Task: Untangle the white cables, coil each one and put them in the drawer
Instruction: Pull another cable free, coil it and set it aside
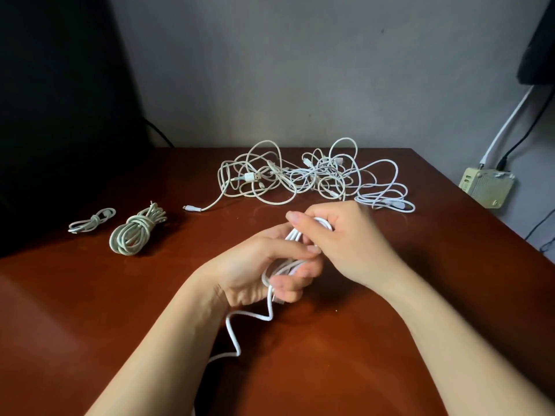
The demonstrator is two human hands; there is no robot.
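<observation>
Forearms reach in from the bottom of the frame over a reddish-brown desk [405, 310]. Between them the loose tail of a white cable [232, 331] zigzags across the wood at lower centre and slips behind the left forearm. That tail rises into the left hand [258, 265], just below the middle of the frame, whose grip is closed round a bundle of the cable's loops, fingers curled under them and thumb lying over the top. Directly above and to the right, the right hand [342, 241] touches the left, and its grip pinches the upper end of the same loops, the index finger stretched out to the left over them. Further back at middle left a thick coiled cable [135, 232], off-white and wrapped round its own waist, lies on the desk, and just left of it lies a small tied cable [91, 220], thinner and whiter. Beyond the hands, along the far edge at upper centre, sprawls a tangle of white cables [300, 175], with several plugs showing in it and one plug end [189, 208] trailing out to the left toward the coils. Past the desk's right corner a beige charger box [485, 187] sits against the grey wall [270, 70], a white and a black cord rising from it. A dark shape fills the upper left.
</observation>
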